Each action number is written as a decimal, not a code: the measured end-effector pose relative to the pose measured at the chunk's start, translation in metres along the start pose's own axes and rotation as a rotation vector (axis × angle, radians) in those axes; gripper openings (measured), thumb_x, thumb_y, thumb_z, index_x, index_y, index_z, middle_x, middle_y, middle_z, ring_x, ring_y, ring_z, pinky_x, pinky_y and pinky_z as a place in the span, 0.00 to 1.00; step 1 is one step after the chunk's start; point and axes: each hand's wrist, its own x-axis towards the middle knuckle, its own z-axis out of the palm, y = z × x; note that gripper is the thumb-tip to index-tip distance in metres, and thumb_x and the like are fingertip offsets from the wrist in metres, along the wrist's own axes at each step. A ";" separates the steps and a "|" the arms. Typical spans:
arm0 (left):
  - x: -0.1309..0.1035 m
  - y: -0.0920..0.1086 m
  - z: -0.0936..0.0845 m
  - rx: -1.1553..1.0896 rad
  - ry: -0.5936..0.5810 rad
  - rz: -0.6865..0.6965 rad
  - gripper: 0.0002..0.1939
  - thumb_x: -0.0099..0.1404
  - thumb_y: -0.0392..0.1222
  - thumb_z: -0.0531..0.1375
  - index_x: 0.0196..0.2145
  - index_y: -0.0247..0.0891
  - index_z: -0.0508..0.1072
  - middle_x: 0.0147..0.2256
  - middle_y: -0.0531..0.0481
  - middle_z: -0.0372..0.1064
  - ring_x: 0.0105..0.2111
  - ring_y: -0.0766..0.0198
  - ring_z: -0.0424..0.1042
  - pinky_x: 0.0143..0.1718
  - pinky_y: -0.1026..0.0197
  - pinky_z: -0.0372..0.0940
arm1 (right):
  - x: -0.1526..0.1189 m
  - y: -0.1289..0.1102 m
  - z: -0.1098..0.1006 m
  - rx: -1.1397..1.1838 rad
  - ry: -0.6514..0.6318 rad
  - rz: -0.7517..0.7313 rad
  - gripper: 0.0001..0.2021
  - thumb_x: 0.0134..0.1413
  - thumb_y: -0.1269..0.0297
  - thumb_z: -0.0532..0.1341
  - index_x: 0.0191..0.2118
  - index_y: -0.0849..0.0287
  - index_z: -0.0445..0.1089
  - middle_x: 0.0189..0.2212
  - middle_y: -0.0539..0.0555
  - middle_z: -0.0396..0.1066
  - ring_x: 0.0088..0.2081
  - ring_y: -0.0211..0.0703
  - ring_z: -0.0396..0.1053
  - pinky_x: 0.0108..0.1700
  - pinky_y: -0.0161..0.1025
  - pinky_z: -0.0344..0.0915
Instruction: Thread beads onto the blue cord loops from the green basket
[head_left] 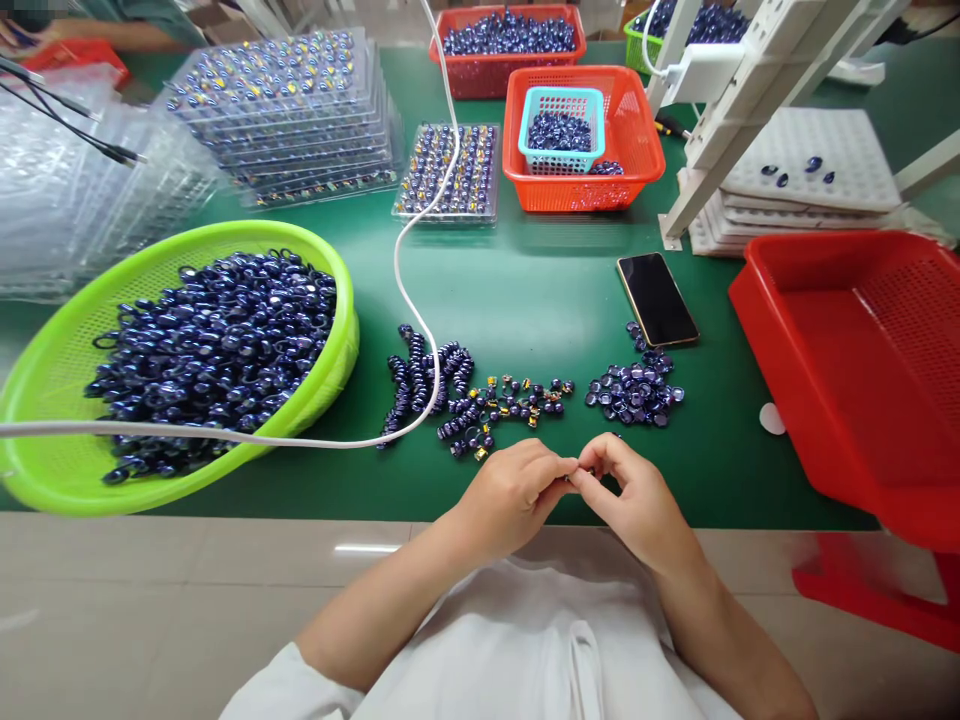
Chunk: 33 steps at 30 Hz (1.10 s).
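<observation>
My left hand (517,492) and my right hand (637,500) meet at the fingertips over the table's front edge. Both are closed in a pinch around a small dark part (590,471), mostly hidden by the fingers. Just beyond them lies a loose group of shiny dark-blue pieces with yellow bits (517,402). Left of that group, dark-blue ring-like pieces (414,375) lie stacked in rows. A heap of small dark-blue caps (636,392) is beyond my right hand.
A green basket (346,300) heaped with dark-blue ring-like pieces stands left. A white cable (405,280) crosses the green table (540,300). A phone (658,298) and red bin (802,400) are right. Stacked clear trays (300,130) and an orange basket (645,150) stand behind.
</observation>
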 end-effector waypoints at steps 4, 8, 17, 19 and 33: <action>-0.001 0.007 0.000 -0.237 0.006 -0.228 0.09 0.66 0.37 0.61 0.43 0.38 0.78 0.33 0.45 0.78 0.32 0.61 0.75 0.35 0.59 0.70 | 0.002 -0.002 -0.001 -0.029 0.005 -0.046 0.05 0.60 0.65 0.59 0.32 0.56 0.65 0.27 0.48 0.67 0.30 0.38 0.65 0.33 0.34 0.64; 0.000 0.012 0.002 -0.702 0.085 -0.632 0.10 0.62 0.43 0.66 0.40 0.36 0.79 0.35 0.44 0.79 0.35 0.59 0.77 0.39 0.58 0.72 | 0.001 0.003 0.004 0.037 0.056 -0.042 0.06 0.61 0.61 0.59 0.34 0.56 0.66 0.28 0.49 0.68 0.31 0.38 0.67 0.35 0.35 0.66; -0.001 0.013 0.007 -0.951 0.207 -0.869 0.12 0.55 0.42 0.69 0.37 0.34 0.79 0.29 0.48 0.78 0.28 0.63 0.76 0.36 0.59 0.72 | -0.012 0.025 0.005 0.150 0.057 -0.125 0.10 0.63 0.58 0.60 0.48 0.53 0.69 0.40 0.53 0.72 0.38 0.42 0.72 0.41 0.39 0.71; -0.001 0.013 0.007 -0.939 0.215 -0.863 0.11 0.55 0.42 0.69 0.36 0.34 0.79 0.28 0.48 0.77 0.27 0.64 0.75 0.35 0.60 0.71 | -0.015 0.027 0.005 0.111 0.081 -0.172 0.11 0.61 0.59 0.61 0.48 0.52 0.68 0.41 0.54 0.72 0.38 0.42 0.71 0.42 0.40 0.71; 0.006 0.017 0.007 -0.923 0.200 -0.873 0.05 0.51 0.37 0.67 0.27 0.34 0.77 0.25 0.52 0.73 0.26 0.68 0.69 0.29 0.66 0.62 | -0.014 0.019 -0.003 -0.045 0.111 -0.459 0.18 0.57 0.75 0.63 0.50 0.47 0.68 0.43 0.53 0.69 0.44 0.44 0.70 0.45 0.44 0.69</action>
